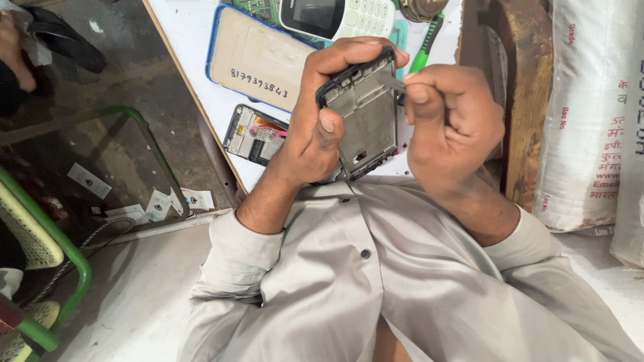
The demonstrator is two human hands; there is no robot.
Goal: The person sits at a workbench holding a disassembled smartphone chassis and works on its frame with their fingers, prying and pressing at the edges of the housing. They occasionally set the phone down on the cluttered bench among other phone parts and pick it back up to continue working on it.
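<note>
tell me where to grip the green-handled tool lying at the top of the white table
Take the green-handled tool by its green plastic handle, coming from above. The handle lies flat on the white table, slanting toward the right hand, and only that stretch shows; its tip is hidden.

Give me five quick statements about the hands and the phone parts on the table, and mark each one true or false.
1. The left hand holds a dark phone frame. True.
2. The right hand is empty. False: its fingers pinch a thin metal tool against the frame.
3. A keypad phone lies on the white table. True.
4. The tool handle beyond the hands is red. False: it is green.
5. An opened phone lies left of the left hand. True.
</note>
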